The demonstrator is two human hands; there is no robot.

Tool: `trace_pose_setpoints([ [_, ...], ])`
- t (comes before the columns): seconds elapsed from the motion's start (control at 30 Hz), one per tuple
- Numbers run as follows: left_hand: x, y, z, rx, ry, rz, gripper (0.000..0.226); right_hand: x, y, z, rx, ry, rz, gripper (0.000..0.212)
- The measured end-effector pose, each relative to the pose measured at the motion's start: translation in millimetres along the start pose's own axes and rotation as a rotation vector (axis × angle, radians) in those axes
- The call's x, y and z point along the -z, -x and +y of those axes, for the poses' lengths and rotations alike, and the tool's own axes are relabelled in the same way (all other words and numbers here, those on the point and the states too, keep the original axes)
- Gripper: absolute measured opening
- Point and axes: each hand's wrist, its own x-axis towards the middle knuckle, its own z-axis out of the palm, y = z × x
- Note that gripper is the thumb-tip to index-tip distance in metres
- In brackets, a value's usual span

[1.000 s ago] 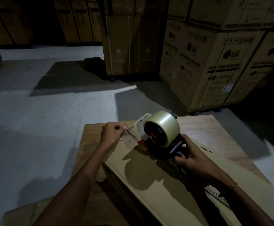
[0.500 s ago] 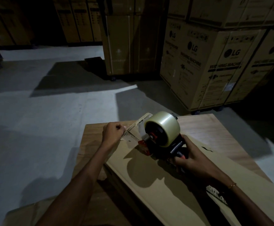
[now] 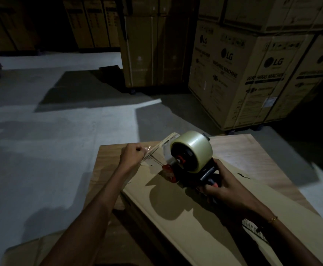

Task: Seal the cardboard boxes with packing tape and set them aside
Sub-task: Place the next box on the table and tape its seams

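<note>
Nothing much has shifted since a second ago: left hand (image 3: 132,155) still pinches the pulled-out tape (image 3: 153,153) end in curled fingers, right hand (image 3: 227,186) still wraps the dispenser (image 3: 192,160) handle. Both sit at the far end of the box (image 3: 185,208) lying on the table (image 3: 243,150). I'd press that end down flat first, then draw the dispenser back along the seam. The box is closed; its contents can't be seen.
</note>
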Motion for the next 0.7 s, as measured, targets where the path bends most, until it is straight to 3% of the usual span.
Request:
trace_pose_setpoints([
  [0.33, 8.7, -6.1, 17.6, 0.173, -0.184, -0.090, 0.037, 3.2, -1.6, 4.2, -0.006, 0.020, -0.006, 0.063],
  [0.47, 7.5, -4.6, 10.3, 0.001, -0.160, 0.050, 0.018, 1.5, -0.9, 2.9, -0.002, 0.032, -0.006, 0.063],
  [0.57, -2.6, -1.3, 9.9, -0.128, -0.169, -0.068, 0.034, 1.8, -1.4, 2.7, -0.007, 0.045, 0.005, 0.064],
  [0.7, -5.0, -3.5, 8.3, -0.144, -0.262, -0.123, 0.050, 0.9, -0.2, 0.8, -0.003, 0.055, 0.004, 0.060],
])
